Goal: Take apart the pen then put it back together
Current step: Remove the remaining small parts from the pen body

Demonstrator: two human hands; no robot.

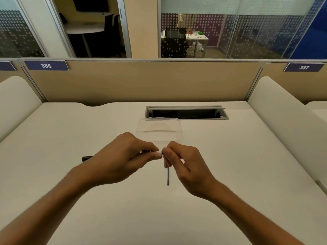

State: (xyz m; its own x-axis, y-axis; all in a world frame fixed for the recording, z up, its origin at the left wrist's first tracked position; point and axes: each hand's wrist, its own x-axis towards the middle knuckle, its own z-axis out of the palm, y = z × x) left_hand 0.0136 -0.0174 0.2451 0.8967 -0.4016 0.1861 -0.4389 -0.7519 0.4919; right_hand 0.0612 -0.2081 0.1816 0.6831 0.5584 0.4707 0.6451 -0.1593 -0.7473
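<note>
Nearest the camera, two bare forearms reach over the desk (70, 131); the left hand (116, 160) grips the pen barrel (86, 158) and the right hand (185, 161) pinches the refill (168, 175). The pen looks mid-disassembly, refill apparently out, reassembly left. The barrel lies left-right above the desk, its dark end pointing left, while the refill hangs toward the camera; a clear tub (159, 128) sits just beyond.

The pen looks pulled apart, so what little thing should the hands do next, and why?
Probably pull the two hands a little apart. The left hand grips the pen barrel, the right hand pinches a small piece at its end, and the thin refill hangs below the right fingers. Whether that piece is coming off or going on is unclear.
</note>
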